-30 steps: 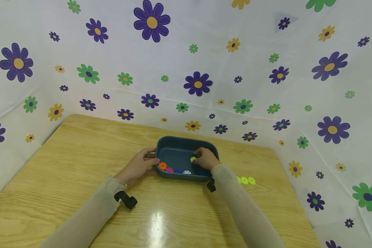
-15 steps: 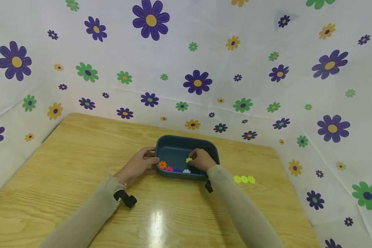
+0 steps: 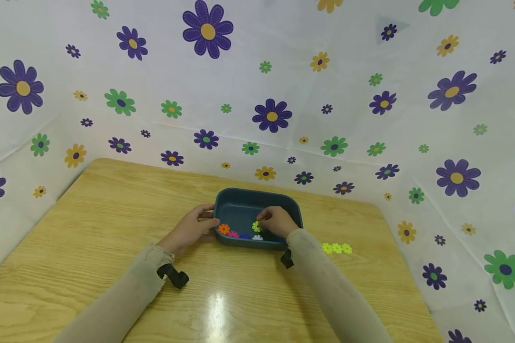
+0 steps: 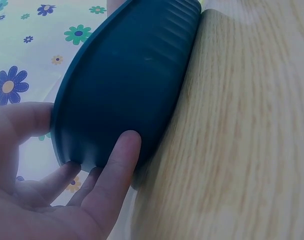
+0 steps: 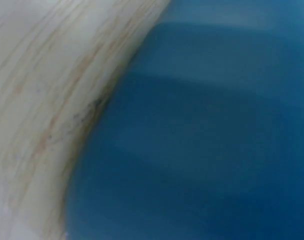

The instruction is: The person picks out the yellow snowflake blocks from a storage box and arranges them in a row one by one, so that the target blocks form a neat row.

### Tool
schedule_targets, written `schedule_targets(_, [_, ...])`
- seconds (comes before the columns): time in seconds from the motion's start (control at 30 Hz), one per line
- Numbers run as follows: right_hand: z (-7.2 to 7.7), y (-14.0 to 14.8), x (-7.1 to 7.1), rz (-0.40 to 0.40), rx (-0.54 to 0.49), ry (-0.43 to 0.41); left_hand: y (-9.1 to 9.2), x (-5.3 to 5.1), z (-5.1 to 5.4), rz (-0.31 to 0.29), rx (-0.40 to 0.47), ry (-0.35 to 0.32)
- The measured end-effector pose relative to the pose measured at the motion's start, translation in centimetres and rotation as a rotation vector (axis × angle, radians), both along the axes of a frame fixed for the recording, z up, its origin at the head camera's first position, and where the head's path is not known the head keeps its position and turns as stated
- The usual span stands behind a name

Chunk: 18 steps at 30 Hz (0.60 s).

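A dark teal rectangular tray (image 3: 236,195) stands on the table in the head view. My left hand (image 3: 192,228) grips its left end; in the left wrist view a thumb reaches the rim and fingers press the outer wall (image 4: 112,85). Inside the tray, my right hand (image 3: 279,222) pinches a yellow-green snowflake disc (image 3: 256,226). Along the near inner wall lie an orange snowflake disc (image 3: 224,229), a pink one (image 3: 233,234), a blue one (image 3: 245,236) and a white one (image 3: 257,237). Only the blurred tray wall (image 5: 192,140) and wood fill the right wrist view.
Right of the tray, a row of yellow-green snowflake discs (image 3: 336,248) lies on the wooden table (image 3: 249,286), partly near my right sleeve. A flower-patterned white cloth (image 3: 240,81) rises behind the table and on both sides.
My right hand has moved left inside the tray with the yellow-green snowflake disc, which has come down close above the white one. My left hand and the tray stay put.
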State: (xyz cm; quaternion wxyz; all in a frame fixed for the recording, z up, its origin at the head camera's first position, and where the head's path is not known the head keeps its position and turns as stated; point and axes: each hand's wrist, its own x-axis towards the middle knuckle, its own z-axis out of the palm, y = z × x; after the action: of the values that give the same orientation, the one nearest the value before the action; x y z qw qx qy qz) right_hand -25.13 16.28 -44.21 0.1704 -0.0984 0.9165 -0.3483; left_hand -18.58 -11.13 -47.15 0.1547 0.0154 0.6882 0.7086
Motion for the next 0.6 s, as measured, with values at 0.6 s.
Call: schedule_targets(0.6, [0.37,-0.23,0.31,-0.001,-0.103,-0.061,-0.12,-0.24,-0.26,-0.015,0.021,0.008])
